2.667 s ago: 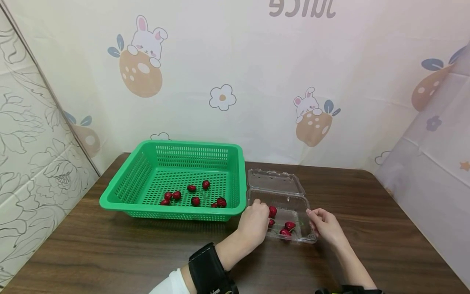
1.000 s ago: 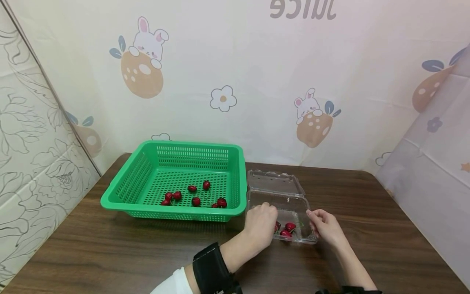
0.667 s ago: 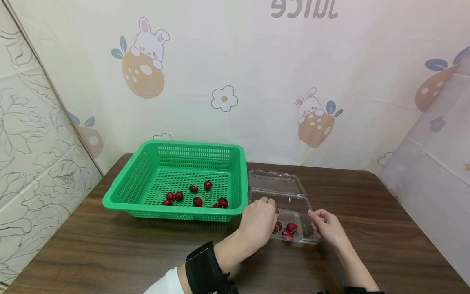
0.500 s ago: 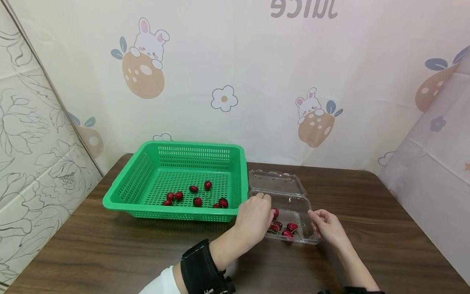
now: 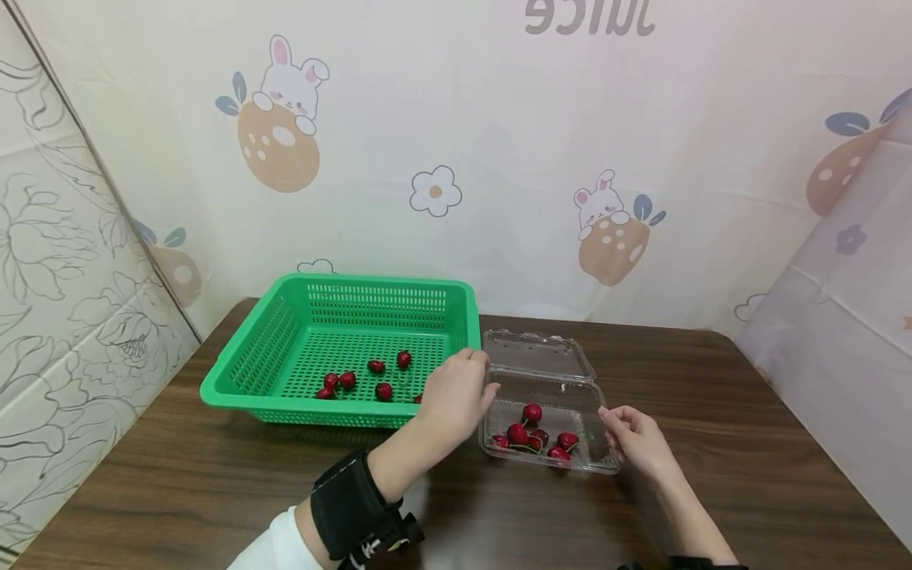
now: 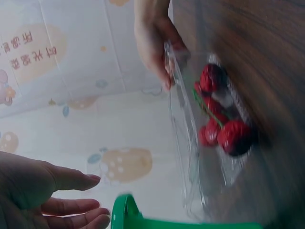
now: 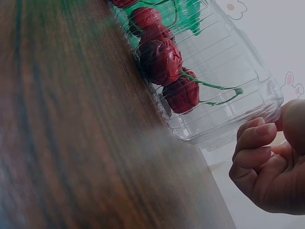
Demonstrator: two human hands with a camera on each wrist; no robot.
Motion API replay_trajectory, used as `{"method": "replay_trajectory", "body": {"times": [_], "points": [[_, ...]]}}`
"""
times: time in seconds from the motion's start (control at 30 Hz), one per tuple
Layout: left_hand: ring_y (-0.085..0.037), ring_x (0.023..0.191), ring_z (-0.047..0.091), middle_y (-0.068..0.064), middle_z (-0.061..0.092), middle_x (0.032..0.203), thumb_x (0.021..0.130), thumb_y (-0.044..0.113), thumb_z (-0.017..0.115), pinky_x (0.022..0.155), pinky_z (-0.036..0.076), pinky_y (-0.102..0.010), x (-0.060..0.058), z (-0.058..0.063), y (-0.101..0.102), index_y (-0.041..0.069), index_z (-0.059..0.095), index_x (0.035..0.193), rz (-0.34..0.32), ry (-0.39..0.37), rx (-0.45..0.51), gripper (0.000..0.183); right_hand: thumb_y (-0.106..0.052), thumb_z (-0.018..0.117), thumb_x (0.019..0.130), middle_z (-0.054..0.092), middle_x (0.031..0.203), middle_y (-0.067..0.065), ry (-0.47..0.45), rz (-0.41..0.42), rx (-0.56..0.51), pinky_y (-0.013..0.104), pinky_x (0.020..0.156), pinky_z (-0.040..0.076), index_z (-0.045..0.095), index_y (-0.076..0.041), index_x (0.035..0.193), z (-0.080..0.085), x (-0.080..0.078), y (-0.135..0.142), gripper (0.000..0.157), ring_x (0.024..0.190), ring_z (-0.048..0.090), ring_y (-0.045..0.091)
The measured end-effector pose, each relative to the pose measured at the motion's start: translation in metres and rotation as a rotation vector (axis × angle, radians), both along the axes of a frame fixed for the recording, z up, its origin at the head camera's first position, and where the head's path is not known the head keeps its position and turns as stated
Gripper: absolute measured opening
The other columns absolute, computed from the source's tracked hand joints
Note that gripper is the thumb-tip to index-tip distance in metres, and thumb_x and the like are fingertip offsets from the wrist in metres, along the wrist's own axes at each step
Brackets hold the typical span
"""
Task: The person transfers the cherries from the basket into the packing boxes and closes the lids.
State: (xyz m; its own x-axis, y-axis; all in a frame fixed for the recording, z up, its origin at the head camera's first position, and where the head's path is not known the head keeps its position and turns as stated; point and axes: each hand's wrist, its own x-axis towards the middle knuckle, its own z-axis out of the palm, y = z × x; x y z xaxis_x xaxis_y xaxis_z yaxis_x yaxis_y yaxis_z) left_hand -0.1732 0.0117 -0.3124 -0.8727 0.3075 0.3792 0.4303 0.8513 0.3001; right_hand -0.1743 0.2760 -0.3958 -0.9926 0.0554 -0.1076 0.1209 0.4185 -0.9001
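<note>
A clear plastic clamshell box (image 5: 549,392) lies with its lid folded back, and several red cherries (image 5: 532,412) with green stems sit in it. My right hand (image 5: 636,437) pinches the box's right rim between thumb and fingers, as the right wrist view shows from close by. My left hand (image 5: 456,396) is over the right front rim of the green basket (image 5: 285,408), thumb apart from the fingers and nothing between them. Several more cherries (image 5: 347,380) lie on the basket's floor; those at its right front are partly hidden behind this hand.
Basket and box stand side by side on a dark wooden table (image 5: 214,491). A printed white curtain (image 5: 499,237) hangs close behind the table, and more fabric encloses it at the left and right.
My left hand has left the box and moved left to the basket's rim, its fingers now parted. More cherries show in the box's left part. The right hand keeps its place on the rim.
</note>
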Motion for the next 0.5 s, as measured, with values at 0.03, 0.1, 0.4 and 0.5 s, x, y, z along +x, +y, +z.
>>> {"method": "replay_trajectory", "body": {"times": [0.03, 0.1, 0.4, 0.5], "points": [[-0.017, 0.075, 0.059, -0.006, 0.061, 0.087, 0.080, 0.024, 0.066, 0.056, 0.047, -0.024, -0.001, 0.001, -0.003, 0.004, 0.063, 0.096, 0.000, -0.014, 0.012, 0.025, -0.023, 0.046, 0.094, 0.043, 0.058, 0.000, 0.000, -0.003, -0.003, 0.023, 0.042, 0.036, 0.044, 0.007, 0.090, 0.000, 0.000, 0.000, 0.031, 0.044, 0.039, 0.008], [-0.018, 0.077, 0.059, -0.006, 0.060, 0.089, 0.081, 0.023, 0.066, 0.059, 0.048, -0.026, -0.004, 0.002, -0.010, 0.004, 0.063, 0.096, -0.009, -0.037, 0.035, 0.025, -0.023, 0.046, 0.094, 0.043, 0.057, 0.000, 0.000, -0.006, -0.003, 0.023, 0.041, 0.036, 0.044, 0.007, 0.090, 0.000, 0.000, 0.000, 0.030, 0.044, 0.038, 0.008], [-0.021, 0.087, 0.057, -0.011, 0.060, 0.096, 0.082, 0.017, 0.064, 0.070, 0.047, -0.031, -0.020, 0.003, -0.044, 0.001, 0.063, 0.098, -0.059, -0.143, 0.087, 0.023, -0.024, 0.046, 0.093, 0.043, 0.058, 0.000, -0.007, -0.019, 0.001, 0.022, 0.041, 0.036, 0.044, 0.006, 0.089, 0.001, 0.001, -0.001, 0.030, 0.044, 0.039, 0.008], [-0.022, 0.089, 0.057, -0.012, 0.061, 0.097, 0.082, 0.016, 0.065, 0.072, 0.047, -0.032, -0.025, 0.000, -0.055, 0.000, 0.063, 0.098, -0.054, -0.153, 0.088, 0.023, -0.023, 0.046, 0.093, 0.043, 0.058, 0.000, -0.010, -0.021, -0.002, 0.022, 0.042, 0.036, 0.045, 0.006, 0.089, 0.001, 0.001, -0.001, 0.029, 0.044, 0.039, 0.008]]}}
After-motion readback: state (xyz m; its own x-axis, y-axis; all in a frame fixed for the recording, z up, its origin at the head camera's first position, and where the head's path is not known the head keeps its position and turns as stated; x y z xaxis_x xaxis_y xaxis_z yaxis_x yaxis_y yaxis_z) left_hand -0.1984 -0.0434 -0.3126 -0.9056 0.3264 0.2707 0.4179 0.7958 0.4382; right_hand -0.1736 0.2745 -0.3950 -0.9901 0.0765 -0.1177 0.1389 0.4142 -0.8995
